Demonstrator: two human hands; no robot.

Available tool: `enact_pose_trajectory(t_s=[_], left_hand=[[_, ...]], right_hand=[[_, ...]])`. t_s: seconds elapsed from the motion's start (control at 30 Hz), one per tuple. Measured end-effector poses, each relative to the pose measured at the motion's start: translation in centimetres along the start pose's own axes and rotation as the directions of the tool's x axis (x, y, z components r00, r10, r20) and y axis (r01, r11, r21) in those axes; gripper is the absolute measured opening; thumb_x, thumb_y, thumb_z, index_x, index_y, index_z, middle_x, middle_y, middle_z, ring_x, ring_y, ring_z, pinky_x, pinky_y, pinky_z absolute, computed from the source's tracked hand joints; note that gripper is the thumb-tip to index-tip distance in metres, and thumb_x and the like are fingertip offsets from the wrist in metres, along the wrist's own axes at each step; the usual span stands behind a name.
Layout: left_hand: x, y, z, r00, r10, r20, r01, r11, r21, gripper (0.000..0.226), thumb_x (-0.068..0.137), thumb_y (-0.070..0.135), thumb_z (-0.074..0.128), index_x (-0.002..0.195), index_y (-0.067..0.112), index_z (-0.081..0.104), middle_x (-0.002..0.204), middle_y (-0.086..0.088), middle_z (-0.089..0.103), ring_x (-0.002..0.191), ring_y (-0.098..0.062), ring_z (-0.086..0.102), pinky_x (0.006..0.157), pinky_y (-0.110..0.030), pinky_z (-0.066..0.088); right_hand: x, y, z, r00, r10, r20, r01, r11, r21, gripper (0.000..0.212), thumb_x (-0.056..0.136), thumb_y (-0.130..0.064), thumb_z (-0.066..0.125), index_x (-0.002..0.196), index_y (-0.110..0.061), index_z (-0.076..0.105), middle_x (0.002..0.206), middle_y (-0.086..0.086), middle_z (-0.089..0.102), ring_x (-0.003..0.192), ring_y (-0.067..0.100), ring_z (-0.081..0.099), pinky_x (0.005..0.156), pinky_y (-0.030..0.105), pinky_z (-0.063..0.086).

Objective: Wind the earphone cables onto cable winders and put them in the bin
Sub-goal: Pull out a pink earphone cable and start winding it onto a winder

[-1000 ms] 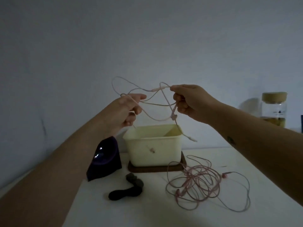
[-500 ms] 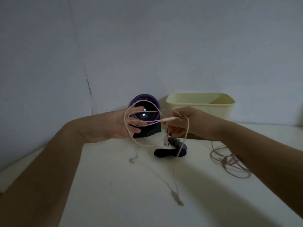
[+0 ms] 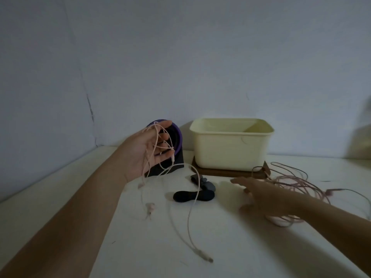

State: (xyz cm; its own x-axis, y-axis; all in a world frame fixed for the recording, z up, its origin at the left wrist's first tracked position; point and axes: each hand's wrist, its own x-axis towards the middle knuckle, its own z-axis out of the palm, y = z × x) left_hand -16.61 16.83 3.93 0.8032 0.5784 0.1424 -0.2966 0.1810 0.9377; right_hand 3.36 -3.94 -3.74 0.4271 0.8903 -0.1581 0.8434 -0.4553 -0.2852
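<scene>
My left hand is raised above the table, palm up, with a pale pink earphone cable looped over its spread fingers. The cable hangs down and trails across the table to its plug near the front. My right hand hovers low over the table with fingers stretched out, holding nothing, just right of two dark cable winders. The cream bin stands on a wooden board behind them. A second, tangled pink earphone cable lies to the right of my right hand.
A dark block with a purple ring stands behind my left hand against the wall. The white table meets the wall at the back and a corner at the left.
My right hand has let go of the cable and moved down to the right, toward the winders. The cable now hangs from my left hand alone, its plug end lying on the table.
</scene>
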Motion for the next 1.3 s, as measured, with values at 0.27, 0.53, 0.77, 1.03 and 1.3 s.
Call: enact_pose_trajectory(t_s=[0.27,0.53,0.77,1.03,1.3], left_hand=[[0.8,-0.4,4.1,0.998,-0.010,0.068,0.010,1.000,0.000,0.024,0.098,0.017,0.043,0.095,0.014,0.067,0.066,0.003,0.060,0.058,-0.008,0.060,0.071,-0.032,0.059],[1.0,-0.3,6.2,0.990,-0.012,0.140,0.005,0.999,0.050,0.026,0.101,0.017,0.040,0.096,0.014,0.066,0.067,0.003,0.060,0.056,-0.007,0.058,0.085,-0.040,0.054],[0.6,0.1,7.2,0.976,0.008,0.216,-0.016,0.999,0.034,0.020,0.086,0.022,0.050,0.094,0.013,0.066,0.068,0.003,0.058,0.057,-0.009,0.055,0.083,-0.040,0.056],[0.1,1.0,3.8,0.985,0.030,0.172,-0.022,0.998,-0.051,0.029,0.083,0.026,0.053,0.106,0.015,0.067,0.075,0.001,0.061,0.044,-0.005,0.043,0.052,-0.021,0.052],[0.1,1.2,-0.1,0.995,0.092,-0.043,-0.100,0.956,-0.277,0.039,0.079,0.014,0.057,0.115,0.026,0.067,0.094,0.002,0.070,0.040,-0.003,0.031,0.053,-0.015,0.047]], right_hand=[[-0.4,7.6,-0.6,0.983,0.125,-0.135,-0.155,0.958,-0.242,0.044,0.101,-0.027,0.036,0.144,-0.023,0.032,0.149,0.000,0.032,0.131,0.020,0.040,0.107,0.029,0.033],[-0.4,7.0,-2.2,0.920,-0.053,-0.388,-0.003,0.990,-0.142,0.030,0.095,-0.028,0.052,0.124,-0.027,0.060,0.121,-0.007,0.061,0.106,0.013,0.058,0.088,0.020,0.041],[0.7,-4.1,-6.2,0.867,-0.108,-0.487,0.410,0.710,0.573,0.010,0.092,-0.026,0.060,0.101,-0.025,0.064,0.100,-0.005,0.068,0.094,0.011,0.064,0.084,0.027,0.052],[0.3,-6.2,-8.1,0.897,-0.153,-0.414,0.441,0.353,0.825,0.013,0.095,-0.010,0.051,0.085,-0.007,0.060,0.057,-0.001,0.053,0.055,0.012,0.050,0.062,0.023,0.052],[-1.5,-5.5,-13.4,0.863,0.170,-0.476,0.504,-0.347,0.791,0.013,0.095,-0.009,0.046,0.082,-0.011,0.050,0.047,-0.005,0.024,0.039,0.009,0.023,0.053,0.020,0.049]])
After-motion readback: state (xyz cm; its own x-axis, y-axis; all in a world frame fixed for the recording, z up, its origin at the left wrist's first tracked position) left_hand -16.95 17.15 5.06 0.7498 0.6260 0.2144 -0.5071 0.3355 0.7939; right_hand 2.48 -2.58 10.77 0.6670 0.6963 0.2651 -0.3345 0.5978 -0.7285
